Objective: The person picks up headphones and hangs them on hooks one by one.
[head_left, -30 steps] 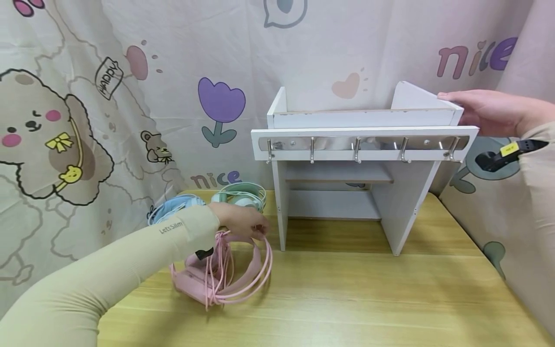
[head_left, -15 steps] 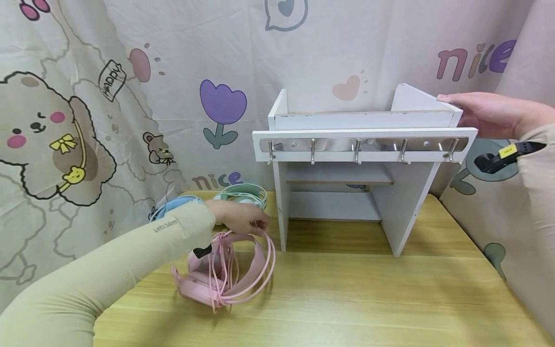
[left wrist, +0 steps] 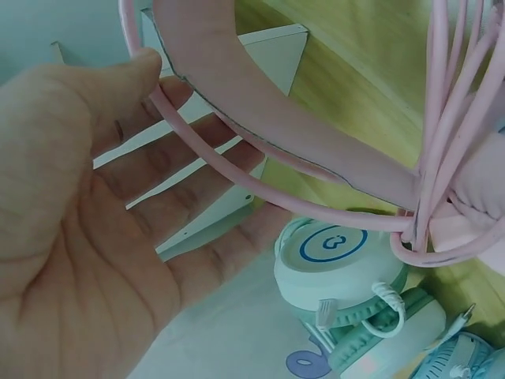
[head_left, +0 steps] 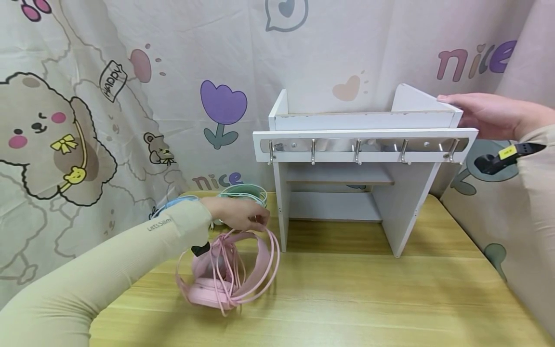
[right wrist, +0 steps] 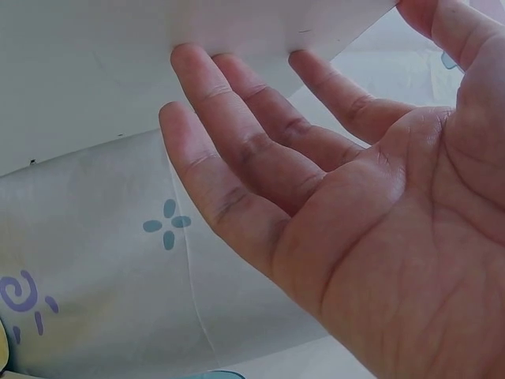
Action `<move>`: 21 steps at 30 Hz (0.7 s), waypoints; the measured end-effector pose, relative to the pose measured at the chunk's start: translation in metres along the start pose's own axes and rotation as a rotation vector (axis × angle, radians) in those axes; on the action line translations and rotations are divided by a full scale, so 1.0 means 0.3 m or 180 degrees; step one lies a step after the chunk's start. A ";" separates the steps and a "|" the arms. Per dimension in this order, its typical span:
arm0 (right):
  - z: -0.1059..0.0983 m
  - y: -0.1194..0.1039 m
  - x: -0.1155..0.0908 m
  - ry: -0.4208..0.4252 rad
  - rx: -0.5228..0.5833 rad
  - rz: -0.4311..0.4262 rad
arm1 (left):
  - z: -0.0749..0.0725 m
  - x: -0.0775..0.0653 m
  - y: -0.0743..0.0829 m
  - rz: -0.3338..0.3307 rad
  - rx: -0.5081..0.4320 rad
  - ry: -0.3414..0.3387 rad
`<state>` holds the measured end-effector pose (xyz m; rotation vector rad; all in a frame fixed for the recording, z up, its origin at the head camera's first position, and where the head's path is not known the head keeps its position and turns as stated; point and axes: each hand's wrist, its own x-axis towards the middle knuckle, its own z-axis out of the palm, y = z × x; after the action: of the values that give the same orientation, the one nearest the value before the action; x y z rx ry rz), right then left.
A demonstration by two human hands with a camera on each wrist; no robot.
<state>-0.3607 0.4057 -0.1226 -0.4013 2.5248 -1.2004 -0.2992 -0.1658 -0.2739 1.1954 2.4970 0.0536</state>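
My left hand [head_left: 238, 212] pinches a loop of cable on the pink headphones [head_left: 262, 265] between thumb and fingers, close to the headband. The headphones hang tilted below the hand; whether an ear cup touches the table cannot be told. In the left wrist view, the bundled pink cable [left wrist: 442, 126] runs beside the padded headband [left wrist: 276, 110]. My right hand [head_left: 490, 113] rests against the right side of a white shelf unit [head_left: 364, 120], its thumb by the upper edge. The right wrist view has its nearly straight fingertips touching the white panel [right wrist: 95, 79].
A metal rail with several hooks [head_left: 357, 150] crosses the shelf unit's front. Green headphones [head_left: 249, 190] and blue headphones [head_left: 175, 201] lie behind my left arm on the wooden table [head_left: 347, 299]. A patterned curtain [head_left: 173, 58] closes off the back and sides.
The pink headphones have swung slightly rightward while my left hand keeps hold of them. My left forearm has shifted a little, covering more of the blue headphones. The right hand stays at the shelf unit.
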 end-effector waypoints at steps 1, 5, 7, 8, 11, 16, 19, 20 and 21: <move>-0.001 0.001 0.000 0.0012 -0.0001 0.0010 | -0.003 -0.003 0.001 0.0005 0.0001 0.0012; -0.002 0.002 -0.001 0.0051 -0.0016 0.0033 | -0.011 -0.011 0.004 0.0010 -0.0033 0.0030; -0.002 0.003 -0.002 0.0056 -0.0033 0.0030 | -0.014 -0.015 0.007 -0.0004 -0.0057 0.0031; -0.002 0.003 -0.002 0.0063 -0.0041 0.0031 | -0.015 -0.016 0.008 -0.0011 -0.0072 0.0032; 0.000 0.003 -0.002 0.0073 -0.0065 0.0032 | -0.017 -0.018 0.010 -0.0059 -0.0132 0.0044; 0.001 0.002 -0.004 0.0082 -0.0102 0.0039 | -0.016 -0.021 0.010 -0.0144 -0.0256 0.0057; 0.002 0.001 -0.004 0.0080 -0.0094 0.0046 | -0.016 -0.025 0.013 -0.0150 -0.0275 0.0049; 0.002 0.000 -0.005 0.0083 -0.0101 0.0048 | -0.017 -0.027 0.013 -0.0148 -0.0265 0.0052; 0.003 -0.001 -0.005 0.0082 -0.0098 0.0049 | -0.018 -0.028 0.015 -0.0142 -0.0264 0.0056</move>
<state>-0.3590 0.4055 -0.1226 -0.3755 2.5665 -1.1697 -0.2928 -0.1689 -0.2655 1.1100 2.5095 0.1550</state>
